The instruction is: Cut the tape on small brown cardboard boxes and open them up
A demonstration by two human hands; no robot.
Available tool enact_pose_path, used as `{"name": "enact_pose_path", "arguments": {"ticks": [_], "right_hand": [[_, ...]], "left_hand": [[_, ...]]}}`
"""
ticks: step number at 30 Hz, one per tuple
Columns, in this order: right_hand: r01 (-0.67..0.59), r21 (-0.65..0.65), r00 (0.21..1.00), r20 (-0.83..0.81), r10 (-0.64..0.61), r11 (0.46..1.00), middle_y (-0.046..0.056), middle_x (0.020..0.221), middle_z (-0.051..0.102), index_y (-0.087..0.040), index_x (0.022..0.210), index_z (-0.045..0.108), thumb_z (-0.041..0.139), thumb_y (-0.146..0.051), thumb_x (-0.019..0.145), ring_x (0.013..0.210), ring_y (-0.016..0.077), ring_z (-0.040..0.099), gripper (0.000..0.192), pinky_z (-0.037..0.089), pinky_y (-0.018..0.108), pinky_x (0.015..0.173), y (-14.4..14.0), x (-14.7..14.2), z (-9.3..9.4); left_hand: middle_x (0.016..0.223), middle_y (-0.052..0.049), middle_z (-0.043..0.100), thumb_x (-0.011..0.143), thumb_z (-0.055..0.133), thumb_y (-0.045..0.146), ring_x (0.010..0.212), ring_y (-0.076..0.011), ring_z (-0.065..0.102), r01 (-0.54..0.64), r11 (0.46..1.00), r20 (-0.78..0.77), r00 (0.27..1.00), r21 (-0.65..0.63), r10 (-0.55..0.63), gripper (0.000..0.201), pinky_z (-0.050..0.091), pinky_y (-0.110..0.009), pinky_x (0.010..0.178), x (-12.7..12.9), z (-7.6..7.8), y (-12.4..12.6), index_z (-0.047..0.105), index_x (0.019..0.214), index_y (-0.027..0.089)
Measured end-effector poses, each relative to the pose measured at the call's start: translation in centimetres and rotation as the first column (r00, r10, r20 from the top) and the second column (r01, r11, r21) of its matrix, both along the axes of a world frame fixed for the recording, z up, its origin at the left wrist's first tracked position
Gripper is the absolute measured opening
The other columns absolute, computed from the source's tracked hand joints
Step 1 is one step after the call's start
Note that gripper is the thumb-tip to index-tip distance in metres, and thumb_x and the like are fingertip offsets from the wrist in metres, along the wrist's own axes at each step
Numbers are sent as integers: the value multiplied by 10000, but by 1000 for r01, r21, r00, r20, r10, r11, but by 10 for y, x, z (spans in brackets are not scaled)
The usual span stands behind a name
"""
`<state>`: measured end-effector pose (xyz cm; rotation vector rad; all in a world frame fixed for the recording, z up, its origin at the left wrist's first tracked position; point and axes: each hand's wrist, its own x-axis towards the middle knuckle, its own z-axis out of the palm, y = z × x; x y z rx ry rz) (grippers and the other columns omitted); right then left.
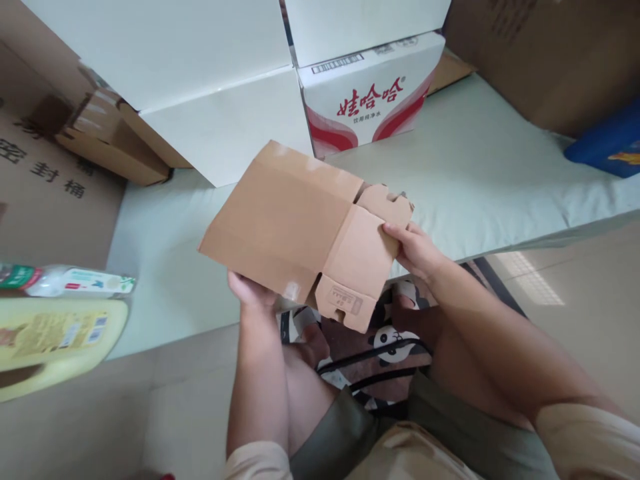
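Flat brown cardboard box blank [295, 223] held mid-air near the pale green mat [500, 173]. Left hand [250, 293] grips its near edge from below; right hand [415, 250] pinches right flap. Box mostly unfolded, flaps loose, nothing assembled yet. White cartons [200, 80] sit far left.

one flat carton [295, 220], two hands [417, 250], two bottles [55, 333]

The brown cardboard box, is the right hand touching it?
Touching. The head view shows the right hand with its fingers pressed on the end flap of the flattened cardboard box, while the left hand supports it from beneath.
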<state>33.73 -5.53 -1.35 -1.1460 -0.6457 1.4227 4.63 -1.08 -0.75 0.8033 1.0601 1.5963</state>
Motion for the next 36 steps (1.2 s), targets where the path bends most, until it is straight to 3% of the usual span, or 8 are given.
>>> {"name": "enact_pose_path", "arguments": {"ticks": [5, 10, 14, 20, 23, 27, 31, 36], "right_hand": [[133, 12, 990, 47, -134, 991, 28, 819, 722, -231, 900, 663, 887, -548, 604, 674, 158, 638, 489, 529, 274, 529, -7, -1, 4], [-78, -67, 996, 40, 80, 995, -70, 583, 550, -196, 805, 606, 951, -552, 506, 399, 12, 319, 579, 235, 175, 346, -23, 10, 16], [-92, -95, 994, 54, 98, 991, -111, 420, 344, -209, 660, 492, 897, -612, 594, 346, 9, 218, 575, 197, 187, 348, -54, 50, 23], [395, 162, 758, 499, -420, 904, -16, 493, 413, -343, 686, 508, 810, -561, 693, 409, 152, 345, 373, 203, 364, 401, -97, 136, 33], [547, 328, 521, 587, -620, 770, 26, 687, 571, -391, 769, 519, 809, -493, 696, 529, 217, 479, 316, 222, 387, 422, -71, 175, 55], [629, 314, 509, 526, -681, 712, -32, 761, 644, -343, 718, 516, 787, -295, 774, 590, 123, 560, 281, 320, 300, 439, 21, 218, 102], [596, 77, 634, 566, -527, 800, -31, 678, 634, -267, 723, 488, 636, -257, 912, 500, 49, 553, 241, 341, 191, 439, 94, 215, 123], [263, -66, 740, 654, -157, 962, 105, 1082, 748, -206, 947, 635, 633, -276, 921, 515, 69, 608, 75, 402, 231, 438, 86, 130, 103]], "left_hand": [[1036, -93, 764, 723, 643, 688, 1083, -289, 704, 94, 995, 53, 994, -36, -92, 537, 572, -381, 884, 3, 3, -3, 691, 990, 225], [928, -49, 760, 579, 883, 447, 851, -204, 727, 34, 990, -27, 999, -135, -38, 486, 584, -310, 774, 5, -3, -2, 669, 943, 208], [879, -72, 762, 645, 811, 638, 703, -193, 715, 320, 918, -65, 937, -233, -344, 548, 541, -271, 582, 9, -3, -6, 679, 931, 190], [941, -125, 783, 693, 771, 651, 751, -198, 731, 446, 846, -268, 811, -291, -519, 539, 557, -289, 706, 23, 3, -6, 754, 943, 174], [939, -126, 786, 688, 787, 626, 779, -216, 728, 442, 848, -301, 799, -291, -520, 506, 546, -305, 726, 31, 2, -1, 768, 923, 178], [932, -135, 782, 704, 770, 631, 806, -226, 721, 459, 837, -337, 770, -298, -542, 500, 543, -321, 759, 42, -5, 6, 778, 921, 180], [942, -140, 776, 745, 739, 618, 841, -242, 718, 459, 833, -380, 743, -308, -550, 474, 551, -353, 802, 46, -11, 11, 776, 943, 189], [941, -121, 778, 814, 705, 544, 838, -227, 718, 479, 842, -377, 753, -249, -540, 389, 545, -347, 823, 39, -11, 12, 777, 968, 193]]}}
